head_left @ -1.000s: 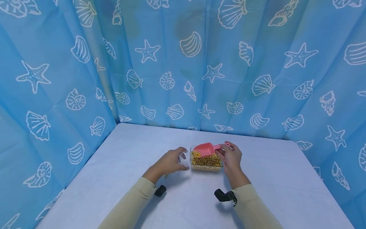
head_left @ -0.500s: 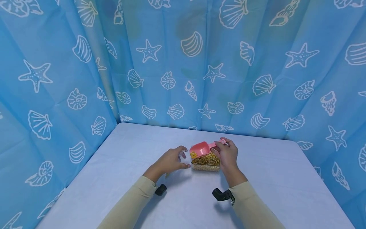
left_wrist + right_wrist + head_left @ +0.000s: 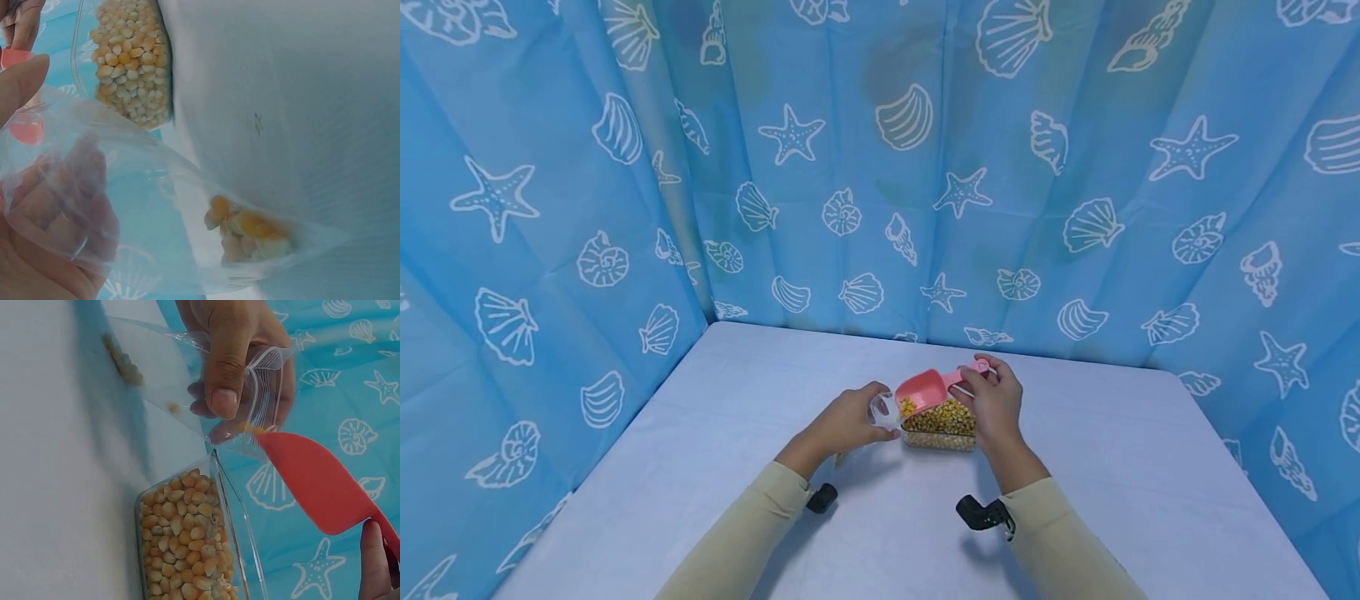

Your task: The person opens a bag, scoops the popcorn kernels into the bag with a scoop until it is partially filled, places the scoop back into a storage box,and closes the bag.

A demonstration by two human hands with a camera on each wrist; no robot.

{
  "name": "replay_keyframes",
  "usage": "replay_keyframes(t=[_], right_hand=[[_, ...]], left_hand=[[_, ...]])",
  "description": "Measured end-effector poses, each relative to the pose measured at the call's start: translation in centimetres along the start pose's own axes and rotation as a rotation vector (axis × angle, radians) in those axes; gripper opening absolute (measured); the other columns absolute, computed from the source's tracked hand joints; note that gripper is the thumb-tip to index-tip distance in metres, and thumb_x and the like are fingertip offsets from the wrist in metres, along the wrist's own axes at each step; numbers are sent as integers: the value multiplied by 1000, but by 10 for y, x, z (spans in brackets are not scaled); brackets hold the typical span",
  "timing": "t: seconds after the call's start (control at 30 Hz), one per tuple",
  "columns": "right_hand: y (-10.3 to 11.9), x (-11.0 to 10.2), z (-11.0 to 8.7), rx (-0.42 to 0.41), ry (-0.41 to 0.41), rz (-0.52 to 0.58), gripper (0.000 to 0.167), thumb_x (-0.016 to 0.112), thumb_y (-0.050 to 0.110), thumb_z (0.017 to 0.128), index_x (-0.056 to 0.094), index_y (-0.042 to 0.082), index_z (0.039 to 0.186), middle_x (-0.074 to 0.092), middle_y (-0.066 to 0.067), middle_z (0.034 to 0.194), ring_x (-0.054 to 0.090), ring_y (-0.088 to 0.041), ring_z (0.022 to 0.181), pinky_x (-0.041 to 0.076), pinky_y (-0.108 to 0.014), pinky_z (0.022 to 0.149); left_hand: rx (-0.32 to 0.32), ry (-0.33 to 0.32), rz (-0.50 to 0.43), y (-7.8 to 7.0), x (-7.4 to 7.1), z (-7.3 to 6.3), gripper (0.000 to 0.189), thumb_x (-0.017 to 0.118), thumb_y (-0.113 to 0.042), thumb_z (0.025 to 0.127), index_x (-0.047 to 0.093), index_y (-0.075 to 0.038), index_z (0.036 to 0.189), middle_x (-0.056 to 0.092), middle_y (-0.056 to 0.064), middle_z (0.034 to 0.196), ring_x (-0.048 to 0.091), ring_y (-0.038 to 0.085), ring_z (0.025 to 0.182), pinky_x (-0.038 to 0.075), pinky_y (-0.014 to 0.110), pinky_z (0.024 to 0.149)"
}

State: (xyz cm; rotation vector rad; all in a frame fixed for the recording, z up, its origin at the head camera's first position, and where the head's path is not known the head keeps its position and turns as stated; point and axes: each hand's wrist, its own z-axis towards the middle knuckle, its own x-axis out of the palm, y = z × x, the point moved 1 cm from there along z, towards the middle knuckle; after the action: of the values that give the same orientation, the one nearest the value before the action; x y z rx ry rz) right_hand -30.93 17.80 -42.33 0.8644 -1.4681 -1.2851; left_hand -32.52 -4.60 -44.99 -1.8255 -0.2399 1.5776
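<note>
A clear zip bag [image 3: 150, 194] hangs from my left hand [image 3: 842, 421], its mouth held apart between thumb and fingers. Several corn kernels [image 3: 250, 234] lie in its bottom corner. My right hand [image 3: 1000, 408] grips the handle of a pink scoop [image 3: 922, 388], which tilts down to the left. The scoop's lip is at the bag's mouth in the right wrist view, where a few yellow kernels [image 3: 250, 429] show. One kernel [image 3: 174, 408] is inside the bag, above the others. Below the scoop stands a glass container [image 3: 938, 442] of corn kernels, partly hidden by scoop and right hand.
A white cloth covers the table [image 3: 737, 375]. Blue curtains [image 3: 820, 242] with white shells and starfish close off the back and sides. Black wrist cameras [image 3: 981, 512] are strapped at both wrists.
My right hand has moved the scoop left and tipped its lip down to the bag's mouth. The left hand has turned the bag's mouth towards the scoop and stays nearly in place.
</note>
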Motion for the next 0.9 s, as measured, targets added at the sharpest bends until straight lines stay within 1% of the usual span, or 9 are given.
replay_keyframes(t=[0.1,0.2,0.3,0.43,0.67,0.77,0.9], right_hand=[[2,2,-2,-40,-1,-25,40,65,14,95,48,9,131,58,-17,115,67,-27,99,55,-33,76],[4,4,-2,-80,0,-47,37,63,12,95,49,8,129,59,-17,112,67,-26,97,56,-32,75],[5,6,-2,-104,9,-47,35,62,10,96,50,7,128,60,-18,111,67,-27,97,56,-32,75],[5,8,-3,-113,18,-45,35,62,10,96,49,6,128,59,-19,111,67,-28,97,56,-33,75],[11,6,-6,-117,4,-49,37,63,11,96,49,8,130,60,-16,112,67,-25,99,55,-32,75],[12,1,-3,-131,-5,-28,38,63,11,96,49,8,131,59,-17,113,67,-26,98,55,-33,75],[12,-11,0,-129,-34,-35,41,64,12,95,48,6,132,59,-18,114,68,-24,97,55,-33,75]], left_hand=[[11,-3,-4,1,0,0,68,81,-43,77,52,-17,132,61,-7,98,57,12,85,52,34,76],[6,-6,-2,1,0,0,68,82,-43,76,52,-19,132,61,-8,101,58,11,85,52,34,76],[5,-7,-5,2,1,1,68,82,-42,76,51,-19,132,61,-8,101,58,12,85,52,34,76],[10,-10,-7,3,2,1,67,81,-43,77,52,-19,132,61,-8,100,58,11,84,52,33,74],[43,-17,-7,5,1,0,65,80,-41,79,51,-17,132,62,-8,100,58,10,83,52,32,74],[57,-20,-2,5,-1,-1,64,79,-39,81,51,-15,133,63,-7,101,58,10,83,52,34,75],[66,-21,0,5,-3,-2,62,78,-36,82,51,-14,134,65,-1,106,59,11,84,52,36,78]])
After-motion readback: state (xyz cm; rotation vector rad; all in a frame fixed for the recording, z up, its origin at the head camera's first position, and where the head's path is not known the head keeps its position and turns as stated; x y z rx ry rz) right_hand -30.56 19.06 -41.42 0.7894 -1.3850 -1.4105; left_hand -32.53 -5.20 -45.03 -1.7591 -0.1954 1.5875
